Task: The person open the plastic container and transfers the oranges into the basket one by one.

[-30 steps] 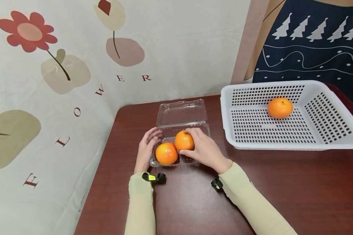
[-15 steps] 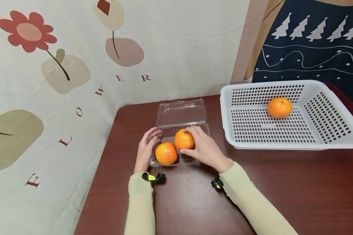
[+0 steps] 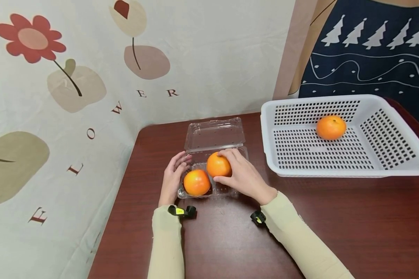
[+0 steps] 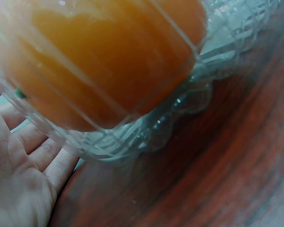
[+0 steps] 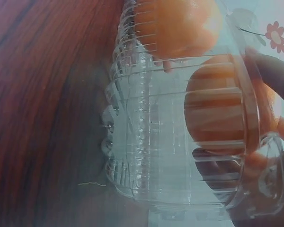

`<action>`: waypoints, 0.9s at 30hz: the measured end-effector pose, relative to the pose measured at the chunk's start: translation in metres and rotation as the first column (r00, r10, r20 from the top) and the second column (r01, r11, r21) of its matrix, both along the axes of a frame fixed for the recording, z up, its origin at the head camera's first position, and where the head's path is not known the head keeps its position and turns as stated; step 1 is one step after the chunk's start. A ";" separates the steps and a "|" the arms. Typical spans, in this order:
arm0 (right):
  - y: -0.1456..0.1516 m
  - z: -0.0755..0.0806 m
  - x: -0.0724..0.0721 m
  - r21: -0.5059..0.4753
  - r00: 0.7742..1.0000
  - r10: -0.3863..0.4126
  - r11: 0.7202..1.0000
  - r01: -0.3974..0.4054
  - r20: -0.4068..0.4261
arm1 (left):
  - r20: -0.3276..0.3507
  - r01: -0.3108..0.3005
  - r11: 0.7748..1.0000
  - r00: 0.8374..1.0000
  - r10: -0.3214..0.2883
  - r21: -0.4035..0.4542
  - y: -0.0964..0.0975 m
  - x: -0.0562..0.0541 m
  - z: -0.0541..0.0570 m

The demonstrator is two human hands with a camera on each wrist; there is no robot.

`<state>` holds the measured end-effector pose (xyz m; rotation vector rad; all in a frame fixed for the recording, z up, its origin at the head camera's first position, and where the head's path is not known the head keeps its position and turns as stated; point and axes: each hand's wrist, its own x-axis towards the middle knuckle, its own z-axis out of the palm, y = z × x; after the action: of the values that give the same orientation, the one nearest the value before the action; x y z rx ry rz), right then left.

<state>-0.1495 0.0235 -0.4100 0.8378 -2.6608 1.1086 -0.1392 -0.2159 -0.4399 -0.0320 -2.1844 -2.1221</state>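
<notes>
A clear plastic clamshell box lies on the table with its lid folded back. My right hand grips an orange over the box's right part, thumb on the near side and fingers on the far side. In the right wrist view, that orange shows through the box wall, apart from the floor. A second orange sits in the left part; the left wrist view shows it close up with a small green stem mark. Beside the box's left wall, my left hand has loosely bent fingers and holds nothing.
To the right stands a white perforated basket with one orange inside. Dark red wood forms the tabletop. A flower-print cloth hangs behind it, and a navy cloth with trees hangs at the back right.
The orange in my right hand has risen very slightly. My left hand, the other oranges and the box stay about where they were.
</notes>
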 end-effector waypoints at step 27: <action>0.008 0.012 0.000 -0.041 1.000 0.016 0.999 -0.016 -0.006 | 0.007 0.003 1.000 1.000 -0.003 -0.001 -0.001 0.000 -0.001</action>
<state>-0.1497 0.0310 -0.3978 0.8548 -2.6220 1.1578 -0.1395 -0.2171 -0.4413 -0.0271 -2.1908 -2.1259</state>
